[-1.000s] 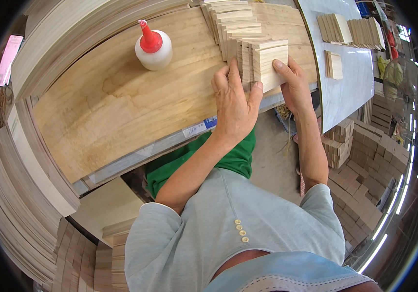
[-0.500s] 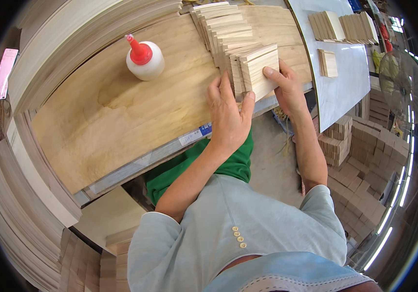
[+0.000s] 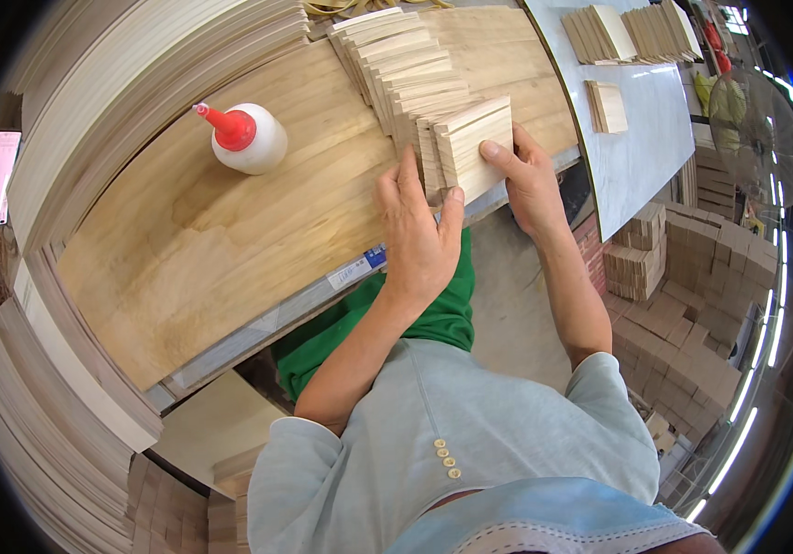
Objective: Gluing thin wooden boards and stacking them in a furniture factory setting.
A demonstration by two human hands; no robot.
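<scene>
A row of thin pale wooden boards (image 3: 410, 81) leans in overlapping order across the wooden tabletop (image 3: 230, 249). At its near end, my right hand (image 3: 533, 183) pinches the front board (image 3: 478, 148) by its right edge, thumb on the face and fingers behind. My left hand (image 3: 419, 235) is closed around the near left side of the same end boards. Its thumb touches the front board's lower corner, and its fingers lie along the left side. How many boards are between my hands is hidden.
A white glue bottle (image 3: 262, 143) with a red nozzle stands left of the row. Long stacked panels (image 3: 82, 138) line the left side. On a pale table (image 3: 641, 157) at the right sit more small boards (image 3: 607, 106). Stacked wooden blocks (image 3: 692, 268) and a fan (image 3: 756, 138) are beyond.
The whole view has shifted slightly, so the table and bottle appear further left. Both hands keep their hold on the end boards, with little change in grip.
</scene>
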